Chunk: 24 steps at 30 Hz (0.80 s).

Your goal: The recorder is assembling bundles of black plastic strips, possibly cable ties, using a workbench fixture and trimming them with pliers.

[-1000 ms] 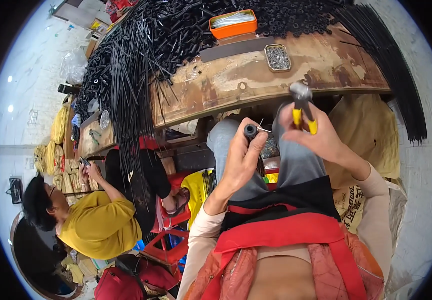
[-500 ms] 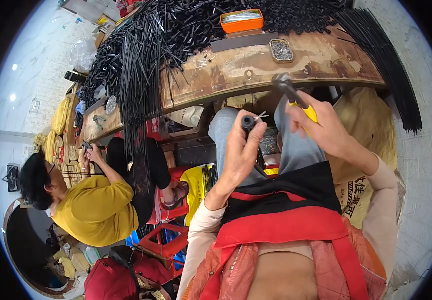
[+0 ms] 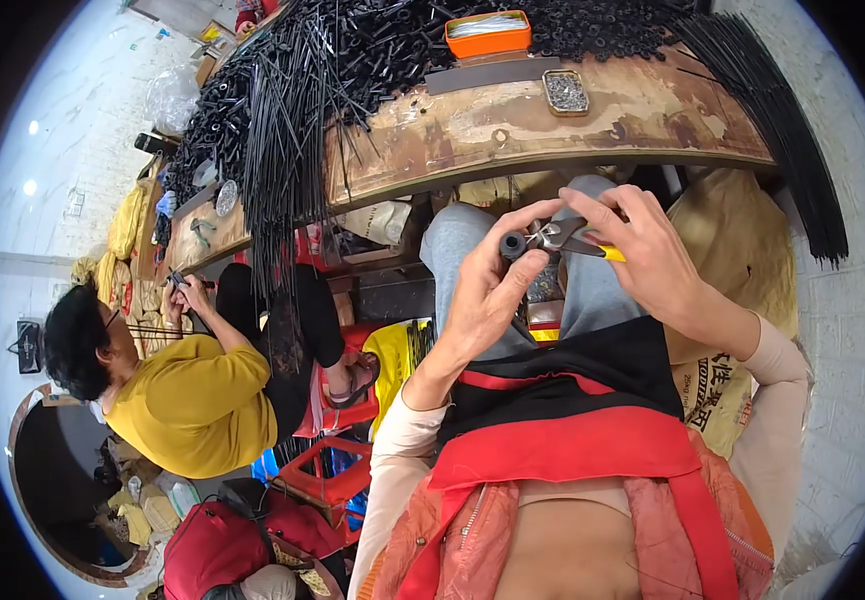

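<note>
Above my lap, my left hand point(image 3: 498, 280) grips a black tubular part point(image 3: 513, 245) with its round hollow end facing up. Thin pale wire ends stick out at its side. My right hand point(image 3: 646, 245) is closed on a pair of pliers point(image 3: 571, 238) with yellow handles. The plier jaws meet the wire ends right beside the black part. Whether the jaws are fully closed on the wire is too small to tell. My right index finger reaches forward over the pliers, close to the left fingertips.
Ahead lies a wooden workbench point(image 3: 433, 150) heaped with black parts point(image 3: 383, 45) and long black rods point(image 3: 288, 140). An orange box point(image 3: 489, 36) of pale wires and a small tray point(image 3: 566, 92) stand on it. A person in yellow point(image 3: 188, 400) works at left; a red stool point(image 3: 328, 475) is nearby.
My right hand has brought the pliers down and left, from above and apart, onto the wire ends. My left hand has shifted slightly right, still gripping the black part.
</note>
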### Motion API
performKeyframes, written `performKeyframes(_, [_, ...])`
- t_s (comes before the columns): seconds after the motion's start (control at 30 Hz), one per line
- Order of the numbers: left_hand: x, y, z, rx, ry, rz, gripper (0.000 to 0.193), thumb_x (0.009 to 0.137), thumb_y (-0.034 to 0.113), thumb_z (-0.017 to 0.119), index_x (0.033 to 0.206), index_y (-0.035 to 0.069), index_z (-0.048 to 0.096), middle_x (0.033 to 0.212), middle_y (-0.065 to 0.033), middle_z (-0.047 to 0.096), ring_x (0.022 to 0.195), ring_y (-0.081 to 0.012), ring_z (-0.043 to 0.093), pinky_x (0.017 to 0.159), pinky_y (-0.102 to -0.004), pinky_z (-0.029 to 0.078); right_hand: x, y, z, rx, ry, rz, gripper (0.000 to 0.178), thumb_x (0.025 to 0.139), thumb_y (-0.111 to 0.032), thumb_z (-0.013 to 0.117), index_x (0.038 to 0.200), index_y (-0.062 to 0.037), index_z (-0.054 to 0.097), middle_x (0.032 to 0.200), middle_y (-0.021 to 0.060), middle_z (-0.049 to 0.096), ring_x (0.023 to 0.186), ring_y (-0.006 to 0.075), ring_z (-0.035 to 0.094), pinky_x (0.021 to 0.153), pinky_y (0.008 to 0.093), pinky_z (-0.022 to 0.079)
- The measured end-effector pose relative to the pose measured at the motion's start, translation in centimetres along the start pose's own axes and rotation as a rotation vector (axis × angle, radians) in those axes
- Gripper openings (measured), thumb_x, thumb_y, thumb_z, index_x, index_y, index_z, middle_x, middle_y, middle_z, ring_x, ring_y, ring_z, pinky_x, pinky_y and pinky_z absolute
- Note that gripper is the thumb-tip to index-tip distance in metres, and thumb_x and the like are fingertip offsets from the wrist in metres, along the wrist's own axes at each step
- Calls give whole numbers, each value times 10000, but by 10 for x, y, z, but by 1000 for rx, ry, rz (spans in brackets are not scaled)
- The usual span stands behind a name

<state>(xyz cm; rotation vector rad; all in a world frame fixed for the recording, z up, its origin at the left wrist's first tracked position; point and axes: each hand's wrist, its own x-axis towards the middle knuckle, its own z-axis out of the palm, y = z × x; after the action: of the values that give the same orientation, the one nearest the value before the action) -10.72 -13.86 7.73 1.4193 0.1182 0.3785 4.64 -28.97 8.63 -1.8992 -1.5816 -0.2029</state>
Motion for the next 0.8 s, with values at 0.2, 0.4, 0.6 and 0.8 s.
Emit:
performKeyframes(0.2, [3,3,2,114,-25,-58,399,948,103,574,1330,15,506,1250,-45,559,1023,-73,500,875,-221,408,-2,20,-26,-77,-169,-129,467,785,-51,689,1236,-99,577,859,82,588,745,269,590,656,349,475])
performKeyframes(0.4, [-6,5,-6,155,-334,-105,435,915,238,637,1255,-25,567,1239,-103,605,1082,-137,553,921,-278,425,10,-4,-67,1164,-1204,741,522,781,-235,750,1174,-5,496,689,137,606,489,282,576,483,345,453])
performKeyframes(0.6, [8,19,2,158,-179,-80,442,927,236,631,1279,-18,552,1210,-74,606,1026,-105,553,877,-247,432,-17,7,-42,250,-98,-139,444,841,-182,690,1182,0,472,709,114,569,543,327,563,525,377,481])
performKeyframes(0.8, [5,16,-8,177,-221,-7,493,915,333,646,1260,-11,573,1172,-48,614,989,-88,540,852,-236,426,17,-9,-79,1051,-1063,773,328,847,-58,647,1116,28,480,696,107,576,724,203,667,624,351,505])
